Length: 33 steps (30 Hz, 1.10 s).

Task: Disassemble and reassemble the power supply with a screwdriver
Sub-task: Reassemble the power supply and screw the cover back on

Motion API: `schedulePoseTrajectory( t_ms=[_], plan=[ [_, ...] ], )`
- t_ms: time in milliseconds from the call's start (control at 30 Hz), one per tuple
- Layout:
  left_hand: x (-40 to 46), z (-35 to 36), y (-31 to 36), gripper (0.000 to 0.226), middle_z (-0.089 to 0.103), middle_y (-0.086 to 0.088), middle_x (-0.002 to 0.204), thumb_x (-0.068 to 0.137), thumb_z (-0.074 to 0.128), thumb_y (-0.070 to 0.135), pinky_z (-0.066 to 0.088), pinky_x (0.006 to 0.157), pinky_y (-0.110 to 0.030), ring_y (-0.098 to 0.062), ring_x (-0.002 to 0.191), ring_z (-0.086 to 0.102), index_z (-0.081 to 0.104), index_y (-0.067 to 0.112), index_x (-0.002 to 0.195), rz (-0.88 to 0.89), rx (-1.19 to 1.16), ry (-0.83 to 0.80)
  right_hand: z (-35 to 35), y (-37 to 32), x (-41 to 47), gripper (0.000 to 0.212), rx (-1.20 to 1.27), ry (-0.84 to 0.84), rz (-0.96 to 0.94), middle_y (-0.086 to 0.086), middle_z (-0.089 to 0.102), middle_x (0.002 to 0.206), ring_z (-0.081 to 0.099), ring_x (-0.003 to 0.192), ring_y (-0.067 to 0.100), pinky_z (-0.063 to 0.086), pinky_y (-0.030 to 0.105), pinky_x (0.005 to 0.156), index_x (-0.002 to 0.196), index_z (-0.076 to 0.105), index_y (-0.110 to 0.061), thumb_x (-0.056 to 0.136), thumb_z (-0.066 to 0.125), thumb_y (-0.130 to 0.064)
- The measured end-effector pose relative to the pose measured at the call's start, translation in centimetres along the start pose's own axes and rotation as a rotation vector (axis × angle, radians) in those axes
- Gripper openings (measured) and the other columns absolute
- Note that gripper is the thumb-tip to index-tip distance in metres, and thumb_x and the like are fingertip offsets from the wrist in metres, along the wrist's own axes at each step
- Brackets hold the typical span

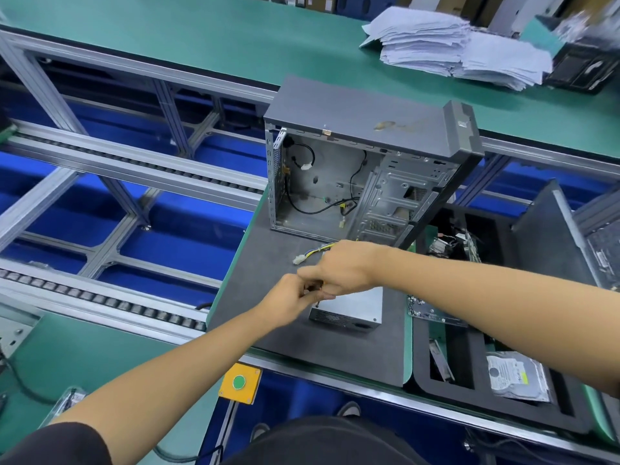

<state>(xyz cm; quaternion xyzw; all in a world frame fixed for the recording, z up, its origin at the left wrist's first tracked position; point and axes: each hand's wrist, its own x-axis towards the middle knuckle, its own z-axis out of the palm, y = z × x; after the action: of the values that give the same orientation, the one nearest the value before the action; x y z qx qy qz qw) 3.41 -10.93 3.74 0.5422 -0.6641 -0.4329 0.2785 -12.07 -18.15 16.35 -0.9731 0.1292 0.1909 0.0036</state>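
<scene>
The power supply (pixel 349 308) is seen lying on the dark mat (pixel 268 263), directly under the fingers. A small dark tool, likely the screwdriver (pixel 317 297), is pinched by the curled fingers of the left hand (pixel 290 297) and right hand (pixel 339 268), which are touching above its near left corner.

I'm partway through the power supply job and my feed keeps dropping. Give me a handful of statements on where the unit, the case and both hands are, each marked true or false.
1. The silver metal power supply box lies on the dark grey foam mat, outside the open grey computer case. True.
2. Both hands are inside the case. False: the left hand and right hand meet above the power supply's near left corner.
3. The case stands with its open side facing the person. True.
4. The silver hard drive sits on top of the power supply. False: it lies in the black foam tray to the right.
5. A green round button sits in a yellow housing at the bench's near edge. True.
</scene>
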Motion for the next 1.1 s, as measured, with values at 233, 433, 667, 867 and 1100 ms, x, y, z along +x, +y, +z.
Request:
schedulePoseTrajectory(
  t_ms=[233,433,667,867,1100],
  plan=[
    [-1.0,1.1,0.4,0.015,0.072,0.005,0.079,0.093,0.054,0.046,0.055,0.069,-0.036,-0.009,0.074,0.066,0.059,0.033,0.087,0.002,0.034,0.098,1.4,-1.4,0.5,0.040,0.182,0.020,0.303,0.008,0.061,0.077,0.058,0.066,0.034,0.047,0.042,0.059,0.131,0.043,-0.013,0.092,0.048,-0.019],
    [-0.8,-0.7,0.5,0.023,0.073,0.012,0.084,0.097,0.058,0.031,0.050,0.070,-0.029,-0.013,0.074,0.063,0.068,0.050,0.089,0.053,-0.015,-0.005,0.9,-1.0,1.2,0.022,0.083,-0.003,0.205,-0.002,0.048,0.069,0.052,0.059,0.028,0.043,0.038,0.054,0.107,0.039,-0.017,0.090,0.050,-0.027],
    [-1.0,-0.5,0.3,0.021,0.061,0.014,0.064,0.095,0.058,0.029,0.037,0.056,-0.021,-0.004,0.058,0.048,0.059,0.031,0.074,0.002,0.001,-0.010,1.6,-1.3,1.5,0.018,0.060,0.067,0.182,-0.007,0.032,0.062,0.040,0.052,0.022,0.025,0.033,0.048,0.104,0.043,-0.017,0.091,0.048,-0.029],
    [-1.0,0.9,1.0,0.017,0.071,0.019,0.091,0.094,0.067,0.019,0.046,0.075,-0.010,0.005,0.088,0.065,0.061,0.034,0.097,-0.052,-0.243,0.172,1.3,-0.7,0.5,0.018,0.023,0.168,0.238,-0.001,0.061,0.074,0.056,0.065,0.030,0.046,0.034,0.060,0.106,0.044,-0.023,0.089,0.041,-0.029],
    [-0.3,1.9,4.7,0.032,0.065,-0.011,0.117,0.106,0.050,0.033,0.054,0.092,-0.040,-0.024,0.101,0.065,0.048,0.008,0.125,-0.375,-1.147,0.451,4.7,-3.1,0.5,0.031,-0.024,0.507,0.501,-0.002,0.062,0.076,0.062,0.060,0.025,0.038,0.033,0.055,0.105,0.038,-0.020,0.085,0.059,-0.029]
  ],
)
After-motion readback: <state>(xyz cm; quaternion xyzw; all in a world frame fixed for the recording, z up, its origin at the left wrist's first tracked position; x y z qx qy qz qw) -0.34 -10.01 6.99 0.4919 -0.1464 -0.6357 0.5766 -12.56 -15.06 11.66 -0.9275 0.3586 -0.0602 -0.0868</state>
